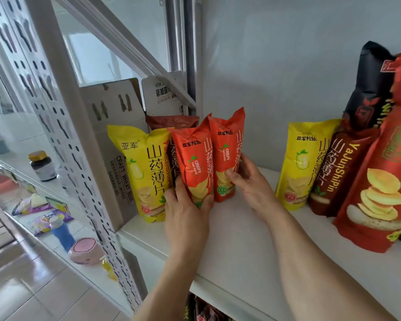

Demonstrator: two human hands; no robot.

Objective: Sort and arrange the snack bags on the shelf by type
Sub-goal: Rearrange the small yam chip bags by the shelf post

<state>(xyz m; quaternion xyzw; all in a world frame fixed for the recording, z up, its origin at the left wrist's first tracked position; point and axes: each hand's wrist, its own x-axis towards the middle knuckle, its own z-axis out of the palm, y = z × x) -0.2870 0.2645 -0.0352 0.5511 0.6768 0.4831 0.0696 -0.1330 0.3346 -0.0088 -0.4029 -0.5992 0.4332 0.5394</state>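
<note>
Two orange snack bags stand upright, touching, on the white shelf [241,239]. My left hand [185,209] grips the base of the left orange bag [192,163]; my right hand [245,179] curls around the right orange bag [227,149]. A yellow bag [144,172] stands just left; another yellow bag [303,167] stands well right.

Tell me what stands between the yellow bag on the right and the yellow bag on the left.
The two orange bags, upright side by side between them. The left hand grips one, the right hand the other. A dark red bag stands behind them.
</note>
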